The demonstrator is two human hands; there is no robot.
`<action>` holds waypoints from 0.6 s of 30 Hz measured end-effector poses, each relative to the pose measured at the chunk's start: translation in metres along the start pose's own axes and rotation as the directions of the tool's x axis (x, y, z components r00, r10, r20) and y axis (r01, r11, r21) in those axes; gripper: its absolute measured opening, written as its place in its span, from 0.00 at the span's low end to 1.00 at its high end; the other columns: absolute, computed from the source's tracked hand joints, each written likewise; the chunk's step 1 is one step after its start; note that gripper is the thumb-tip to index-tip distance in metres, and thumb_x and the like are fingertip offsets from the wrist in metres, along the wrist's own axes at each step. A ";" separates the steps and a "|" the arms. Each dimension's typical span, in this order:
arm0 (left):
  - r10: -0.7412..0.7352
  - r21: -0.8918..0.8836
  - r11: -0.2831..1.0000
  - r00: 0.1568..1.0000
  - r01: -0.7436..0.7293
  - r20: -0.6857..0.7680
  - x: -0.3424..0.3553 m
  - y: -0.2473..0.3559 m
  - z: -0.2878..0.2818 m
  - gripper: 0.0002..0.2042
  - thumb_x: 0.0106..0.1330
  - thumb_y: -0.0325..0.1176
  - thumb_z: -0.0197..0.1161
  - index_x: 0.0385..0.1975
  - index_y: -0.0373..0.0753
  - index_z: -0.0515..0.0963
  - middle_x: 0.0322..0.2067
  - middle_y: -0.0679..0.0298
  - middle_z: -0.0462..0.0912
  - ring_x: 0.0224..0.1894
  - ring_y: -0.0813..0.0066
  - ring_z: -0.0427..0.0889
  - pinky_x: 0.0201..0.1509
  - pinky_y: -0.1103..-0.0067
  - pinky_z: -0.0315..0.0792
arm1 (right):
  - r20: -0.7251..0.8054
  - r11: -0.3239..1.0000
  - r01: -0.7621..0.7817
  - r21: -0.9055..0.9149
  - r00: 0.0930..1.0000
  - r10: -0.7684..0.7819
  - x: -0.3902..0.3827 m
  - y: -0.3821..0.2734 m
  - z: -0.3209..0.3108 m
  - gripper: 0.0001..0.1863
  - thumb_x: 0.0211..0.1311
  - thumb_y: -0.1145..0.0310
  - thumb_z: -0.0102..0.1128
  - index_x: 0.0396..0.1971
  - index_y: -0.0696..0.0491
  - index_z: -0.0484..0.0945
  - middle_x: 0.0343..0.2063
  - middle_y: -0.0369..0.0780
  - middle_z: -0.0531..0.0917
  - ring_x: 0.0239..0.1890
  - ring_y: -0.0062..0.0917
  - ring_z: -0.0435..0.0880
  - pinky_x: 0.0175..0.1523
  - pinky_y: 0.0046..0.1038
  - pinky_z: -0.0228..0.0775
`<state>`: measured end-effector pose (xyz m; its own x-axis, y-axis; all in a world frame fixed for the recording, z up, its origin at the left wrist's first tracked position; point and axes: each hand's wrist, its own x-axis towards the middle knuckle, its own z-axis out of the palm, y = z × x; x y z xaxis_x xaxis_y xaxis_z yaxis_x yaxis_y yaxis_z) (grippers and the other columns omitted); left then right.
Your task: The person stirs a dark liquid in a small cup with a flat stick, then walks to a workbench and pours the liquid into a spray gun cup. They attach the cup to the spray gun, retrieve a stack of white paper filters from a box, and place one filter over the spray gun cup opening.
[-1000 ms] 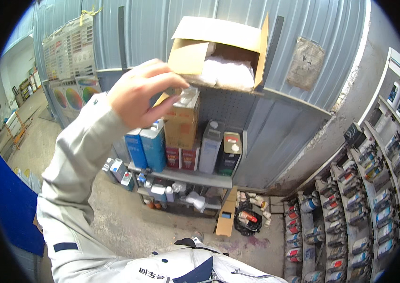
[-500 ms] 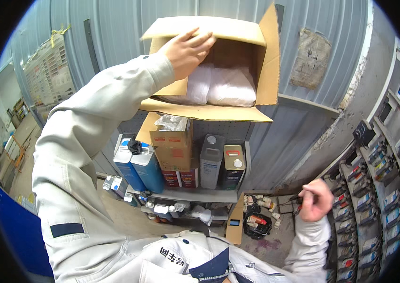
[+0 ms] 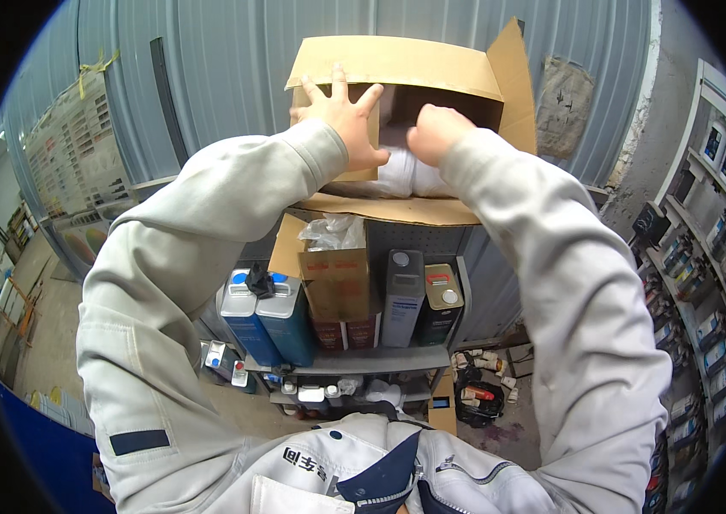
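Observation:
A large cardboard box (image 3: 397, 64) stands at the top of the shelf rack with its front flaps opened out. Inside it lie white plastic-wrapped bundles (image 3: 399, 174). My left hand (image 3: 339, 120) is spread against the box's left side flap, fingers apart. At the mouth of the box, in front of the bundles, is my right hand (image 3: 440, 134) with its fingers curled in. Whatever it may hold is hidden by the hand itself.
Below stands a smaller open carton (image 3: 334, 283) with clear plastic in its top. Blue jugs (image 3: 281, 321), a grey can (image 3: 402, 300) and a dark can with a gold top (image 3: 442, 300) share that shelf. A black bag of litter (image 3: 478, 398) sits on the floor; stocked racks (image 3: 705, 343) line the right.
My right hand has come up from the lower right to the box opening. My left hand has moved from the top flap to the left flap, its fingers spreading.

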<state>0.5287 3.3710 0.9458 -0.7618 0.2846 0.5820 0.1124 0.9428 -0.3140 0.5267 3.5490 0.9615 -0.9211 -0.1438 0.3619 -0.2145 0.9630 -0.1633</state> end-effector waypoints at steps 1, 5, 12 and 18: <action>0.021 -0.015 1.000 0.999 -0.021 0.034 0.003 -0.005 -0.002 0.50 0.56 0.71 0.66 0.80 0.61 0.59 0.78 0.31 0.51 0.75 0.13 0.52 0.72 0.31 0.58 | -0.026 0.994 -0.049 0.097 0.998 0.052 0.018 -0.004 0.010 0.22 0.70 0.57 0.59 0.42 0.63 0.88 0.49 0.58 0.88 0.54 0.50 0.88 0.59 0.42 0.79; 0.077 -0.092 0.993 0.997 -0.078 -0.007 0.002 -0.021 -0.007 0.51 0.57 0.68 0.66 0.81 0.57 0.58 0.74 0.23 0.55 0.75 0.15 0.56 0.73 0.36 0.61 | -0.002 0.837 -0.083 0.541 0.995 0.100 0.074 -0.009 0.037 0.30 0.63 0.49 0.70 0.50 0.63 0.87 0.48 0.53 0.90 0.51 0.43 0.90 0.56 0.34 0.80; -0.015 -0.066 0.998 0.994 0.008 -0.109 -0.008 -0.020 -0.004 0.46 0.55 0.69 0.67 0.74 0.54 0.70 0.82 0.41 0.45 0.81 0.23 0.42 0.69 0.28 0.57 | -0.318 0.707 0.026 0.707 0.904 0.286 0.103 -0.003 0.029 0.21 0.55 0.64 0.66 0.39 0.68 0.87 0.41 0.58 0.89 0.47 0.46 0.91 0.52 0.38 0.81; 0.026 -0.026 0.999 0.988 -0.030 -0.150 -0.002 -0.020 -0.011 0.40 0.57 0.74 0.65 0.60 0.47 0.85 0.82 0.39 0.37 0.83 0.30 0.35 0.72 0.28 0.50 | -0.578 0.913 0.021 0.407 0.780 0.240 0.048 0.048 -0.026 0.29 0.69 0.53 0.53 0.49 0.69 0.82 0.49 0.63 0.85 0.56 0.56 0.84 0.63 0.44 0.75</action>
<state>0.5351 3.3534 0.9591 -0.6539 0.3322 0.6797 0.1520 0.9378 -0.3120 0.4804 3.5939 0.9947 -0.5823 0.2505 0.7734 -0.3475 0.7833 -0.5154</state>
